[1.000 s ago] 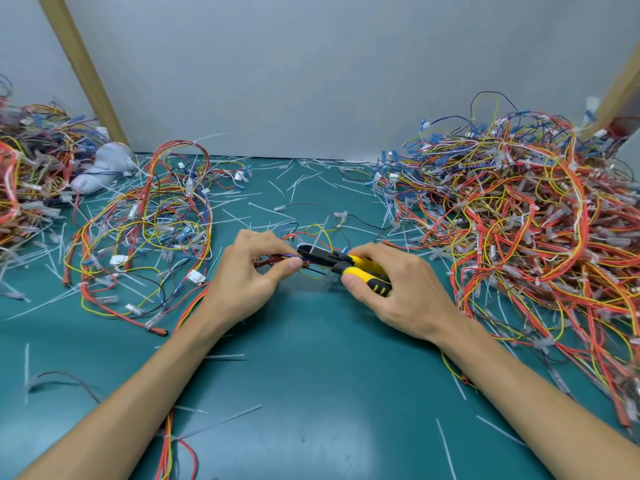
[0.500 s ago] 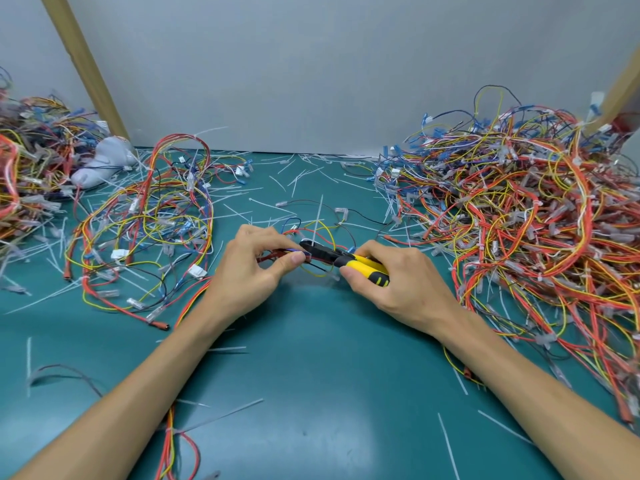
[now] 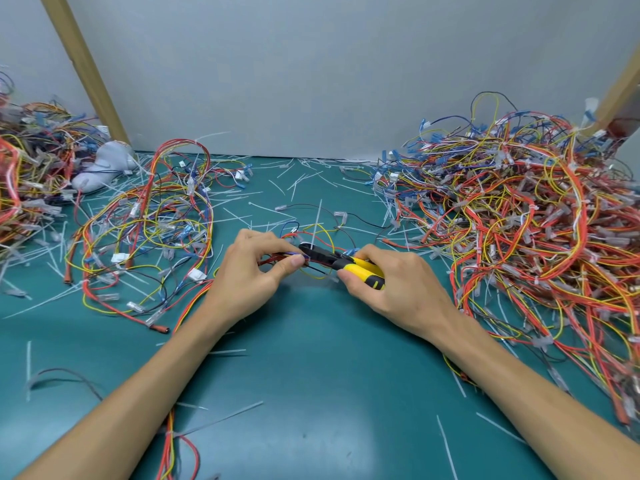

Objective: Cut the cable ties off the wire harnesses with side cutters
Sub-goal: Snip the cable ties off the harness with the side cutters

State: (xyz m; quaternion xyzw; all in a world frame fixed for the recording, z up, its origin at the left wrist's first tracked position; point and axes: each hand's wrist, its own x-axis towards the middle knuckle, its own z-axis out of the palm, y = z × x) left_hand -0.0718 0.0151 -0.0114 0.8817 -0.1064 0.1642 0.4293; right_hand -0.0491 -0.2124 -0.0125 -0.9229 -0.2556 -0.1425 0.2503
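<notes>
At the middle of the green mat my left hand [image 3: 254, 271] pinches a small wire harness [image 3: 313, 237] of red, blue, yellow and black wires between thumb and fingers. My right hand [image 3: 391, 289] grips the yellow-and-black handles of the side cutters [image 3: 341, 261]. The black jaws point left and sit on the bundle right beside my left thumb. A white cable tie tail [image 3: 316, 220] stands up from the bundle just behind the jaws. Whether the jaws are around the tie I cannot tell.
A big heap of harnesses [image 3: 519, 216] fills the right side. A looser spread of harnesses [image 3: 145, 223] lies to the left, with another heap [image 3: 24, 174] and a grey object [image 3: 104, 164] at the far left. Cut white ties [image 3: 291, 181] litter the mat [image 3: 311, 375]. A grey wall stands behind.
Both hands stay together on the same bundle. The cutter jaws have stayed at the wires by my left thumb; only the view has shifted slightly.
</notes>
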